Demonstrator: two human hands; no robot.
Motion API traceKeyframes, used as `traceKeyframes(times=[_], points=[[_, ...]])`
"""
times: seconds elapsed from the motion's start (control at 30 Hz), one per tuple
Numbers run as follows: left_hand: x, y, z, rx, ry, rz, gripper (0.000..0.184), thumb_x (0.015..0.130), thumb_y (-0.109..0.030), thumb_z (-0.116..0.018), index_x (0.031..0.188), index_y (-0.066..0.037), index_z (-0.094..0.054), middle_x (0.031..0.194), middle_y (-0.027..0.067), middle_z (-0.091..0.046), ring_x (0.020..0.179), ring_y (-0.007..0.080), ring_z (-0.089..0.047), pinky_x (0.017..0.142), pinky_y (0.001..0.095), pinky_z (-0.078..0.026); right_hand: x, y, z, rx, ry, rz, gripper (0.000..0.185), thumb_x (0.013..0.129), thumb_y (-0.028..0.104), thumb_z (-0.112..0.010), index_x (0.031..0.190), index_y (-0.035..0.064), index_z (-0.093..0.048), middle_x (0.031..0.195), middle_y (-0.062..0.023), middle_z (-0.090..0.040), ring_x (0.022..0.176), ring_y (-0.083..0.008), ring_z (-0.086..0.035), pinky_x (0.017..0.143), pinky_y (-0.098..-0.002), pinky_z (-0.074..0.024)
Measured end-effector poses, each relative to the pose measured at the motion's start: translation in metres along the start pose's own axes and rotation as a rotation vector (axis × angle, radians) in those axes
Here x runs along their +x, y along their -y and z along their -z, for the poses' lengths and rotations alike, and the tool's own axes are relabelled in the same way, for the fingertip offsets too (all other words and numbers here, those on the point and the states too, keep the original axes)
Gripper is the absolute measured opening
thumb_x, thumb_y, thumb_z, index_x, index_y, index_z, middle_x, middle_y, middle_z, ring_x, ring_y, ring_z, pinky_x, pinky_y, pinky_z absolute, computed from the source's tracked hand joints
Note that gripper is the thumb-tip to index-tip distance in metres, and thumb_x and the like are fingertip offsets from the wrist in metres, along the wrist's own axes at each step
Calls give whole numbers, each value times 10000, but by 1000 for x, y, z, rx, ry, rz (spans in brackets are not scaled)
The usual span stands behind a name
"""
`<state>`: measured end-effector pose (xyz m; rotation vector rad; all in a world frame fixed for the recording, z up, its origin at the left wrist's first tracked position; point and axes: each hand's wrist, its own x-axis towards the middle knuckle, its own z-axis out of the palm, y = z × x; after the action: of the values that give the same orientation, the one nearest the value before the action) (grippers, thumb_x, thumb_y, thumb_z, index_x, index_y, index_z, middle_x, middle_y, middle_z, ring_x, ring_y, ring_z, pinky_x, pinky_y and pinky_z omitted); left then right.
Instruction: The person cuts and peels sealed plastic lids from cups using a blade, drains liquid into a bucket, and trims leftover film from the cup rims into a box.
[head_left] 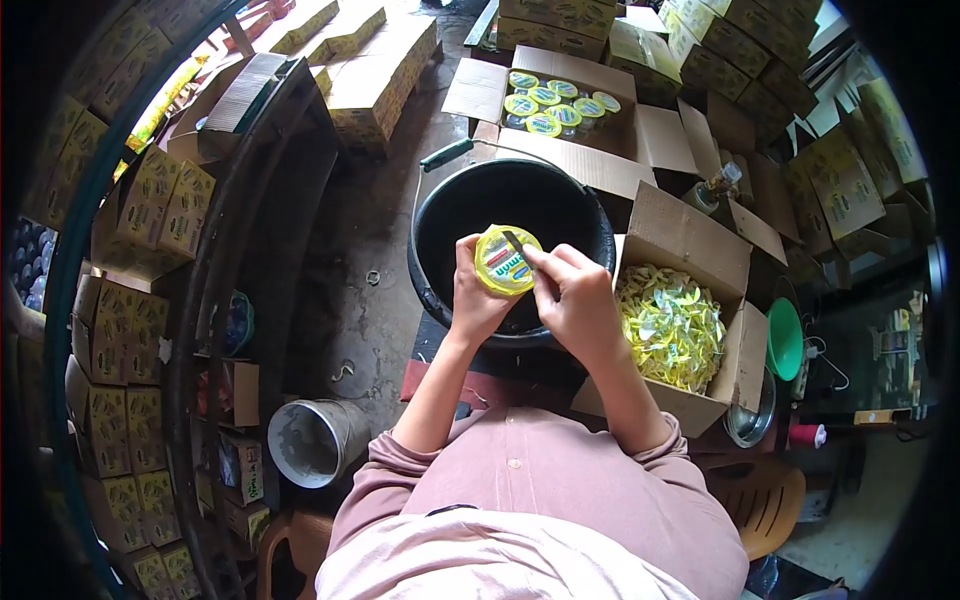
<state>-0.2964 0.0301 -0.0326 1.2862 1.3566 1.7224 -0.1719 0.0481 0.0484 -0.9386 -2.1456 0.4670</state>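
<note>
Over a large black bucket, my left hand grips a round tub with a yellow-rimmed printed lid. The lid faces up toward me. My right hand is closed on a thin dark flat tool, which lies across the lid's upper right part. My right fingertips are at the lid's right edge. Beyond the bucket, an open carton holds several similar yellow-lidded tubs. To the right, another open carton is filled with yellow and green printed pieces.
A grey-white bucket stands on the floor at lower left. Stacked printed cartons line the left side behind a dark shelf frame. A green bowl and a pink spool are at right. The bucket's handle rises at its far rim.
</note>
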Motion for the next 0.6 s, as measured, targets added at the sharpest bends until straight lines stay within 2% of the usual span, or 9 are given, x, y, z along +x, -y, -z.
traceKeyframes(times=[0.1,0.2,0.6], points=[[0,-2,-1,-3,3,5,639,573,-74,-777,1059,-30,-364,966,83,-520,901,149,-538,794,263,-443,-2,-2,-7,-25,11,18,254,702,-45,-581,947,5,-618,720,-138,-550,593,-268,-568,545,-325,-460],[1,-3,-1,34,-21,-84,585,606,-59,-758,1036,-28,-362,911,109,-575,837,177,-591,731,275,-482,-2,-3,-8,-24,27,22,253,702,-41,-581,947,7,-620,719,-138,-548,596,-271,-566,548,-325,-462],[1,4,-1,34,1,-30,587,590,-61,-760,1031,-38,-373,903,114,-572,845,195,-594,723,286,-483,-1,-7,-12,-100,109,20,260,704,-19,-577,955,26,-625,757,-141,-554,655,-293,-578,601,-364,-471]])
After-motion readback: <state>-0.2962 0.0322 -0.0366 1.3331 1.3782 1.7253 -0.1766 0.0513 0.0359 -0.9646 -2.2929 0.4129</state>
